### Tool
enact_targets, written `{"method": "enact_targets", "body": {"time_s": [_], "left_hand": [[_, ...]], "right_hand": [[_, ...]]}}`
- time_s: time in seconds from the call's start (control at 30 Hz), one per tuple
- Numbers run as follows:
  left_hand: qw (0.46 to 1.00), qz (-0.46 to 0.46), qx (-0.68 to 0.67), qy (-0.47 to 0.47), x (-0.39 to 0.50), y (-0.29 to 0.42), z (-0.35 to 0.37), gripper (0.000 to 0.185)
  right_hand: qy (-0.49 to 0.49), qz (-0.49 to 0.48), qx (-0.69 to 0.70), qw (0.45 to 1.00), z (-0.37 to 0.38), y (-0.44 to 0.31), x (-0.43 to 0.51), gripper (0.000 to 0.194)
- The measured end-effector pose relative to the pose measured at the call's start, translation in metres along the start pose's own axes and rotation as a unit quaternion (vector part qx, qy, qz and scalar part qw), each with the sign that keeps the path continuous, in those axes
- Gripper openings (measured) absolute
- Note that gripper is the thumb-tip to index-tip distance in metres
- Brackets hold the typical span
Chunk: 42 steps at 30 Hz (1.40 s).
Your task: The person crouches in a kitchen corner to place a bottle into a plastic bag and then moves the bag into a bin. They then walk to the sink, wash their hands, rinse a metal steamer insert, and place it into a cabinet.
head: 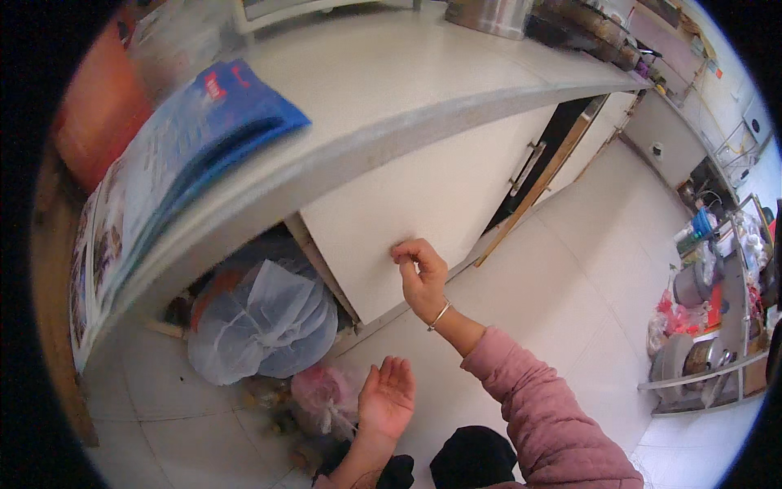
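Observation:
My right hand (423, 278), with a bangle at the wrist, is raised in front of a white cabinet door panel (391, 214). Its thumb and forefinger curl together at the panel's face; whether anything small is pinched between them, I cannot tell. Lower down, my left hand (388, 394) is held palm up with nothing in it. A tied translucent plastic bag (266, 330) bulges out of the opening beside the panel. Close to my left hand, a pink tied plastic bag (321, 391) lies on the tiled floor (507, 305).
Above the cabinet runs a pale countertop (391, 67), with a blue printed sheet (244, 101) hanging over its edge. A metal pot (492, 15) stands at the back. A cluttered rack (702, 382) is on the right. A door with a metal handle (526, 168) leaves a dark gap.

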<state>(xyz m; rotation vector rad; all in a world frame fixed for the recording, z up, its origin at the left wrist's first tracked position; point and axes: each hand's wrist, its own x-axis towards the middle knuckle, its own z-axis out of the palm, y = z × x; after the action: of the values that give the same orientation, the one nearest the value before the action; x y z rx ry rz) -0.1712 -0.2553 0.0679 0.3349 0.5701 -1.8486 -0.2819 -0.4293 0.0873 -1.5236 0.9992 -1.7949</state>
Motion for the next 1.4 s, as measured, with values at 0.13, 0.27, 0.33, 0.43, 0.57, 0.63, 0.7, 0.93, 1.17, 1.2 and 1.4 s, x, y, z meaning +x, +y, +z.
{"method": "enact_targets", "body": {"time_s": [0.13, 0.27, 0.33, 0.43, 0.57, 0.63, 0.7, 0.93, 1.17, 1.2, 1.4], "left_hand": [[0.999, 0.035, 0.009, 0.037, 0.014, 0.01, -0.026, 0.027], [0.997, 0.053, 0.003, 0.047, 0.014, 0.016, -0.062, 0.028], [0.995, 0.054, 0.003, 0.08, 0.003, 0.009, -0.077, 0.029], [0.995, 0.046, -0.009, 0.085, -0.039, -0.016, -0.082, 0.031], [0.994, -0.084, -0.05, 0.046, -0.104, -0.059, -0.03, 0.032], [0.995, -0.025, 0.046, 0.09, -0.124, -0.091, 0.012, 0.032], [0.991, -0.05, 0.074, 0.101, -0.142, -0.121, 0.057, 0.032], [0.995, -0.049, 0.082, 0.013, -0.159, -0.202, 0.194, 0.031], [0.992, -0.069, 0.106, -0.014, -0.122, -0.233, 0.268, 0.031], [0.99, -0.074, 0.113, -0.026, -0.108, -0.237, 0.278, 0.031], [0.978, -0.122, 0.17, -0.028, -0.007, -0.296, 0.337, 0.033]], "right_hand": [[-0.022, 0.082, 0.01, 0.996, -0.004, -0.011, 0.0, 0.012], [-0.041, 0.135, -0.026, 0.99, -0.015, -0.035, -0.012, 0.01], [-0.04, 0.19, -0.024, 0.981, -0.028, -0.052, -0.022, 0.008], [-0.045, 0.267, -0.019, 0.963, -0.059, -0.09, -0.038, 0.008], [-0.075, 0.367, -0.065, 0.925, -0.13, -0.169, -0.049, 0.012], [-0.036, 0.418, -0.075, 0.905, -0.163, -0.212, -0.048, 0.013], [-0.003, 0.424, -0.038, 0.905, -0.197, -0.256, -0.045, 0.014], [0.023, 0.446, -0.025, 0.894, -0.282, -0.352, -0.007, 0.013], [0.083, 0.401, -0.03, 0.912, -0.325, -0.346, 0.086, 0.017], [0.093, 0.384, -0.044, 0.918, -0.332, -0.343, 0.098, 0.017], [0.094, 0.391, -0.093, 0.911, -0.396, -0.334, 0.159, 0.014]]}}
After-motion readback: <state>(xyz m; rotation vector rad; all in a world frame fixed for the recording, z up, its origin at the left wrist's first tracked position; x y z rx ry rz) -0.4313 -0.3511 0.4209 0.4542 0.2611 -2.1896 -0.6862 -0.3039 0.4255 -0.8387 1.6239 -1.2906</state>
